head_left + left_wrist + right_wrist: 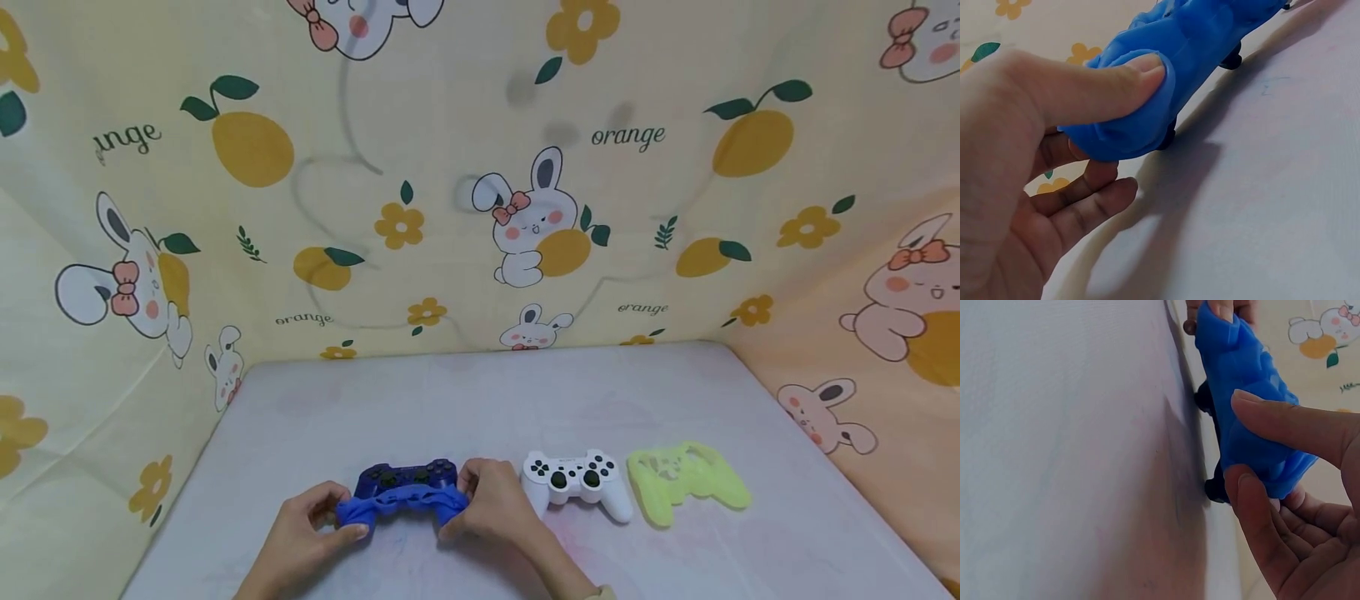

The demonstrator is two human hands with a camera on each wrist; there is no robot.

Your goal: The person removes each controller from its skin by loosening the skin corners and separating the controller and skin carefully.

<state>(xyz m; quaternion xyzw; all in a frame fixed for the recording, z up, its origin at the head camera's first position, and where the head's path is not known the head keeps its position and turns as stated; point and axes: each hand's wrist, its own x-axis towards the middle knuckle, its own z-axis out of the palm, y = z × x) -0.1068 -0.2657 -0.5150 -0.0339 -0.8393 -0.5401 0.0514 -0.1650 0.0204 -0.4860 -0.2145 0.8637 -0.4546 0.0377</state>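
Observation:
A dark blue game controller (408, 476) has a bright blue silicone cover (412, 498) stretched over its grip side, bunched and folded along the middle. Its buttons and sticks show bare on the far side in the head view. My left hand (311, 529) pinches the left grip end, with the thumb (1141, 72) pressed on the blue silicone. At the other end my right hand (498, 500) grips the cover between thumb and fingers. In the right wrist view the blue cover (1247, 394) wraps the grips, and dark controller parts (1215, 489) stick out beneath.
A white game controller (577, 479) lies just right of my right hand. Beside it is a limp yellow-green silicone cover (686, 479). The pale tabletop (480, 400) is walled by patterned cloth (450, 167) at the back and sides.

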